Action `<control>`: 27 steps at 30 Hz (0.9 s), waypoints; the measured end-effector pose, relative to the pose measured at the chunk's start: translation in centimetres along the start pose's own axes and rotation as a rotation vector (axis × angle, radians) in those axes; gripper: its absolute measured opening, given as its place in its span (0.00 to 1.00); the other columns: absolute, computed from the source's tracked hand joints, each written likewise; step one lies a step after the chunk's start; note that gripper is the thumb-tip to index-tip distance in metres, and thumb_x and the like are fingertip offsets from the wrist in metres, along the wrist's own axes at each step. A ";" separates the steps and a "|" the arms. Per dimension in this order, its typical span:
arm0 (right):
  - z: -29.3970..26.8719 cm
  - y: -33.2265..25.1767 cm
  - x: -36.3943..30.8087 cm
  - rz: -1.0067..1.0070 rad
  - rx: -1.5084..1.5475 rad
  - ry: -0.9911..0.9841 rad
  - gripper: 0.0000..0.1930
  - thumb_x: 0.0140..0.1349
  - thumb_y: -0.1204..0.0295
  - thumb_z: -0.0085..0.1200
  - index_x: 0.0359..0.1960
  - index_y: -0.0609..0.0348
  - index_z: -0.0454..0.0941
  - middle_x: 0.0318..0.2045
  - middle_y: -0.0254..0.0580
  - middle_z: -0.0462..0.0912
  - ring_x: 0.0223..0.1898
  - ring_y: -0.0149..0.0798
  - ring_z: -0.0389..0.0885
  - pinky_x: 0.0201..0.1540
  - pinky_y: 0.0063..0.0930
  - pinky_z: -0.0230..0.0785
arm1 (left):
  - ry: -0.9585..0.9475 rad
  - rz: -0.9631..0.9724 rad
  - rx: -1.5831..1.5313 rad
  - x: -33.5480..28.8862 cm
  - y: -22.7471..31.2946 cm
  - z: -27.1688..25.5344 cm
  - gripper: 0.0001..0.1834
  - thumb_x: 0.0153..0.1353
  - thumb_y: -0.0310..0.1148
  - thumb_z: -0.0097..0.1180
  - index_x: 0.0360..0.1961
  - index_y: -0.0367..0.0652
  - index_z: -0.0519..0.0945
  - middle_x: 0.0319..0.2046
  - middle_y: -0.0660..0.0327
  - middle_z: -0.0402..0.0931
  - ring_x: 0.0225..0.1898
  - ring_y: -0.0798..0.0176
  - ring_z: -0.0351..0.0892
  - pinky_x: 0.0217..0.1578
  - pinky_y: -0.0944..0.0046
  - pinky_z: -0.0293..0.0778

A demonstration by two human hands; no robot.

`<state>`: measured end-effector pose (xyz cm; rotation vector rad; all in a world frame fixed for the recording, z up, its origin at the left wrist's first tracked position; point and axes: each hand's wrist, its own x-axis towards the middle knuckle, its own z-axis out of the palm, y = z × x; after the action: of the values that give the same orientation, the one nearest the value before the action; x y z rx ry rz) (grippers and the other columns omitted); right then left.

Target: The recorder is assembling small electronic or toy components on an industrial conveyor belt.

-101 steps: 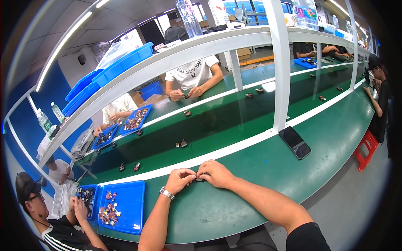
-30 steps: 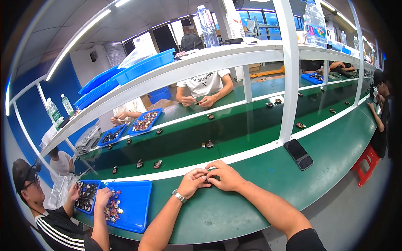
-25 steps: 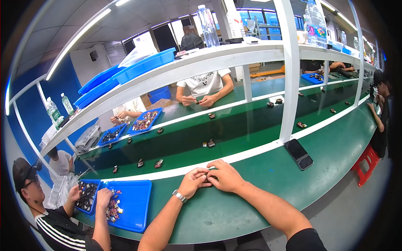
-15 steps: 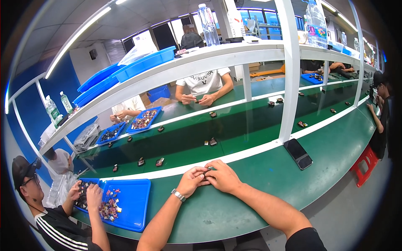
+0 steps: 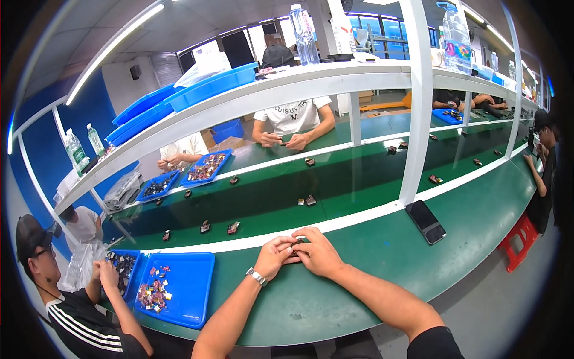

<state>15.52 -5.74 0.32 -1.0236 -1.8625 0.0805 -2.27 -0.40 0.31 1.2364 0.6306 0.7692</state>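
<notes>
Over the green table, my left hand and my right hand meet, fingertips pressed together. Between them they pinch a small dark piece, mostly covered by the fingers; its exact kind cannot be made out. A metal-band watch circles my left wrist. Left of my left arm lies a blue tray with loose small reddish and yellow parts in it. Beyond my hands, a small dark piece and several similar ones lie spread along the darker green strip.
A black phone lies right of my hands, near a white post. At the left, a person in a cap works over a second blue tray holding black parts. Another person sits opposite. A white shelf with bottles spans overhead.
The person at the left has drawn a hand back from the reddish parts, bringing both hands together. Pieces on the green strip appear slightly farther right. My hands keep nearly the same pose.
</notes>
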 end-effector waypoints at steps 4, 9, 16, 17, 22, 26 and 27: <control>-0.4 -0.4 0.4 -0.041 -0.025 -0.023 0.07 0.51 0.79 0.61 0.33 0.58 0.84 0.51 0.42 0.76 0.57 0.47 0.70 0.56 0.38 0.69 | 0.010 0.036 -0.036 0.1 -0.1 -0.3 0.13 0.66 0.19 0.47 0.52 0.32 0.70 0.49 0.50 0.76 0.51 0.58 0.80 0.51 0.58 0.81; -0.3 -0.6 0.2 0.046 -0.068 0.007 0.08 0.50 0.77 0.62 0.33 0.57 0.84 0.52 0.41 0.76 0.59 0.47 0.69 0.59 0.38 0.67 | 0.004 0.018 -0.048 0.1 -0.4 -0.6 0.13 0.66 0.20 0.50 0.52 0.34 0.71 0.50 0.52 0.76 0.51 0.58 0.79 0.51 0.56 0.81; 0.2 0.2 -0.3 0.146 0.053 0.017 0.07 0.50 0.77 0.63 0.33 0.56 0.85 0.53 0.40 0.76 0.60 0.46 0.69 0.60 0.38 0.66 | -0.010 0.024 -0.039 0.0 -0.2 0.1 0.14 0.67 0.19 0.47 0.53 0.33 0.71 0.50 0.50 0.76 0.51 0.58 0.80 0.52 0.59 0.81; 0.3 0.5 -0.3 0.129 0.051 0.018 0.08 0.51 0.77 0.62 0.33 0.55 0.85 0.54 0.40 0.76 0.60 0.47 0.68 0.61 0.38 0.65 | 0.010 0.022 -0.001 0.1 -0.1 0.4 0.14 0.67 0.19 0.47 0.53 0.33 0.71 0.50 0.51 0.76 0.51 0.58 0.80 0.52 0.59 0.81; 0.3 0.0 0.2 0.084 0.058 -0.026 0.10 0.52 0.78 0.61 0.36 0.55 0.85 0.55 0.41 0.75 0.61 0.48 0.68 0.63 0.39 0.63 | 0.042 0.042 -0.049 0.1 0.0 0.0 0.14 0.67 0.19 0.46 0.53 0.32 0.71 0.50 0.51 0.76 0.51 0.58 0.79 0.52 0.59 0.81; -0.3 -0.2 0.4 0.084 -0.051 0.011 0.09 0.52 0.79 0.60 0.36 0.56 0.83 0.52 0.42 0.76 0.57 0.47 0.71 0.55 0.36 0.70 | 0.044 0.028 -0.045 0.1 -0.2 0.2 0.14 0.67 0.19 0.45 0.54 0.32 0.71 0.51 0.51 0.76 0.51 0.59 0.79 0.52 0.59 0.81; -0.3 -0.4 0.3 0.102 -0.031 0.025 0.08 0.52 0.79 0.60 0.34 0.57 0.83 0.50 0.42 0.77 0.54 0.46 0.73 0.51 0.34 0.73 | 0.049 0.030 -0.048 0.1 -0.2 0.3 0.14 0.67 0.19 0.45 0.54 0.32 0.71 0.51 0.51 0.76 0.51 0.59 0.79 0.52 0.59 0.81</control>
<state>15.50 -5.89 0.85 -1.1363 -1.7936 0.0991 -1.97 -0.54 0.18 1.1880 0.6310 0.8370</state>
